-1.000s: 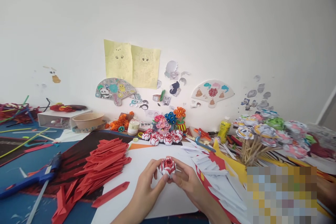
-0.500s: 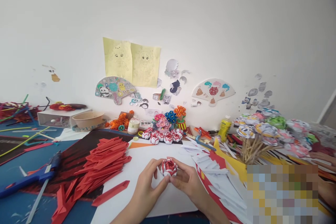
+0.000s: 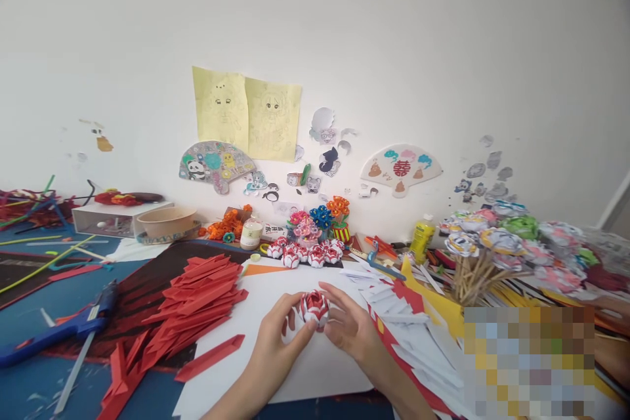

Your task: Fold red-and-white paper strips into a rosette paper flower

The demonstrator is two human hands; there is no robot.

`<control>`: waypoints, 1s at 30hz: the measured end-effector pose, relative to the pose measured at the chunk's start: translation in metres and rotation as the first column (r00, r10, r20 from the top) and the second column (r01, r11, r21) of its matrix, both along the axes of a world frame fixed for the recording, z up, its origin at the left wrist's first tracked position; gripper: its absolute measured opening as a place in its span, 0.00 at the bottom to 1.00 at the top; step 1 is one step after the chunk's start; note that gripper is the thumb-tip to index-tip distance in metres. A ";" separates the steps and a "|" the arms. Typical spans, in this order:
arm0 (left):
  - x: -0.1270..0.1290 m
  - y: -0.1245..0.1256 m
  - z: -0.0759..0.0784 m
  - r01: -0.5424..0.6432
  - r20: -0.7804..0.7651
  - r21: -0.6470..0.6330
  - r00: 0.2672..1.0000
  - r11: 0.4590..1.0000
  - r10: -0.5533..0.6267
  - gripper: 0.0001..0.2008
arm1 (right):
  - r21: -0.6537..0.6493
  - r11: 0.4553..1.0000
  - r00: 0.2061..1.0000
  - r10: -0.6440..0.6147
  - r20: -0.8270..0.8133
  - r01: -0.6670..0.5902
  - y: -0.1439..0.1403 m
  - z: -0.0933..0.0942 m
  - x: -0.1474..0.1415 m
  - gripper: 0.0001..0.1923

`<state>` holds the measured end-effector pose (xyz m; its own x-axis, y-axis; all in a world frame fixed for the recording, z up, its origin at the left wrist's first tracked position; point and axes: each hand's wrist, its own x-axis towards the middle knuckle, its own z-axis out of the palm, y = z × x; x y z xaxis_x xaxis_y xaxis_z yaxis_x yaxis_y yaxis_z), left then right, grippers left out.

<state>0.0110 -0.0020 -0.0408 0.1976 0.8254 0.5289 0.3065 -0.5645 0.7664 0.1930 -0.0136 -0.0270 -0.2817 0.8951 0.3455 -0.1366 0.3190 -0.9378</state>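
Hands cupped a small red-and-white folded paper flower [image 3: 315, 306] over white paper sheet [image 3: 275, 341] on tabletop: left hand [image 3: 275, 344] and right hand [image 3: 352, 331] both pinched it; red folded paper strips [image 3: 197, 295] piled left.

Two bare forearms enter from the lower edge, below the white sheet [image 3: 275, 289] on the table. Left hand [image 3: 275, 341]: uncovered, no glove, ring or watch visible; the forearm is sleeveless as far as the frame shows. Right hand [image 3: 352, 331]: likewise uncovered, fingers slender, nails short and unpainted where they can be made out; wrist and forearm carry no band or sleeve. Nothing worn shows on either arm.
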 end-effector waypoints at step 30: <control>0.005 0.006 -0.001 0.063 -0.072 -0.331 0.993 0.942 -0.092 0.20 | 0.185 0.965 0.943 -0.229 0.240 0.187 0.002 0.004 0.001 0.11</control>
<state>0.0162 0.0042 -0.0423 0.3001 0.9303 0.2107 0.3436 -0.3115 0.8859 0.1944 -0.0115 -0.0234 -0.1932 0.8834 0.4269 0.1877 0.4603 -0.8677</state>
